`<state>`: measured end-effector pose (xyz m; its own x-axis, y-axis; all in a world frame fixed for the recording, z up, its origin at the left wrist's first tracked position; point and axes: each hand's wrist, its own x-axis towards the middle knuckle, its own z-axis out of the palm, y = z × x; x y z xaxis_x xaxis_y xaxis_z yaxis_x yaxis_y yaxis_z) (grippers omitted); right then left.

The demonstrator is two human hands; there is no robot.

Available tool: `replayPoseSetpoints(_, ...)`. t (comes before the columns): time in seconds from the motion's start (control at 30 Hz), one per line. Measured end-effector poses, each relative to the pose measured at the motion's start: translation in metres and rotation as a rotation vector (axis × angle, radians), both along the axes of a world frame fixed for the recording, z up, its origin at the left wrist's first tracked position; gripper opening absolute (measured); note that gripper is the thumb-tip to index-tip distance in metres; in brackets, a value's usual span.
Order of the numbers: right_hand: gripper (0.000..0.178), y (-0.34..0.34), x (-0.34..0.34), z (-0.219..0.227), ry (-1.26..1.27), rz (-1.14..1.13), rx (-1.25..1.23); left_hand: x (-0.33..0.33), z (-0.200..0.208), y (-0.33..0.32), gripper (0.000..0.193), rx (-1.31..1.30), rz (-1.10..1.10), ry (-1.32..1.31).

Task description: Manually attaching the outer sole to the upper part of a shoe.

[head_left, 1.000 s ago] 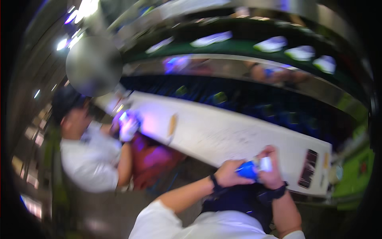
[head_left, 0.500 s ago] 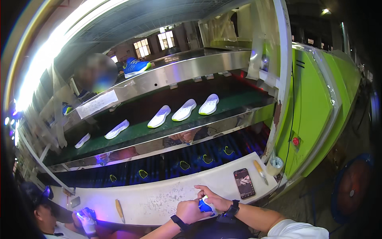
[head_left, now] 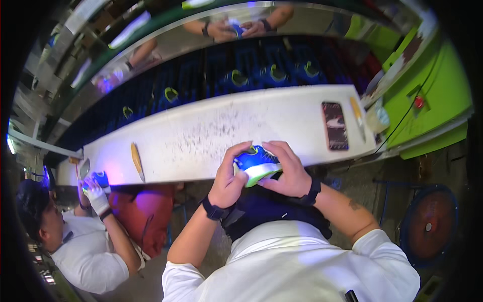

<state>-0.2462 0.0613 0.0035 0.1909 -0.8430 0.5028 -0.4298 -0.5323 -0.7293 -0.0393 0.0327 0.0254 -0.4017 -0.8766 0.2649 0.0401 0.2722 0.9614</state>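
Between my two hands, over the near edge of the white bench [head_left: 201,123], is a blue sneaker [head_left: 255,160] with a pale sole and bright green along the bottom and collar. My left hand [head_left: 227,176] grips one end, its fingers wrapped round the upper and its thumb at the sole. At the other end my right hand [head_left: 291,173] is closed on the shoe, thumb below and fingers over the top. My fingers cover both ends of the shoe.
Blue shoe uppers with green collars, one of them here [head_left: 240,78], lie behind the bench. A phone [head_left: 335,126], two wooden-handled tools [head_left: 136,160] and a cup [head_left: 377,120] rest on or beside it. At left, a co-worker [head_left: 88,241] holds a blue shoe. A round fan [head_left: 428,226] stands right.
My view has tilted down toward the bench and my body. The shoe has turned in my hands, so its side and sole now show; both hands still hold it.
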Motion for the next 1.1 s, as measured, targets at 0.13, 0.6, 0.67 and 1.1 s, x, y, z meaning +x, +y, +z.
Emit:
replayPoseSetpoints(0.13, 0.086, 0.01, 0.019, -0.025, 0.202, -0.008, 0.053, 0.022, -0.015, 0.021, 0.066, -0.214, 0.095, -0.269)
replayPoseSetpoints(0.6, 0.055, 0.034, -0.009, -0.017, -0.596, 0.303, 0.893, 0.023, -0.035, 0.042, 0.07, 0.29, 0.136, 0.191)
replayPoseSetpoints(0.67, 0.066, 0.039, -0.003, -0.015, -0.912, 0.451, 1.422, 0.003, -0.016, 0.048, 0.066, 0.142, 0.226, 0.12)
replayPoseSetpoints(1.1, 0.071, 0.062, 0.0, -0.026, -1.437, 0.447, 1.685, -0.002, -0.002, 0.051, 0.052, 0.225, 0.265, -0.033)
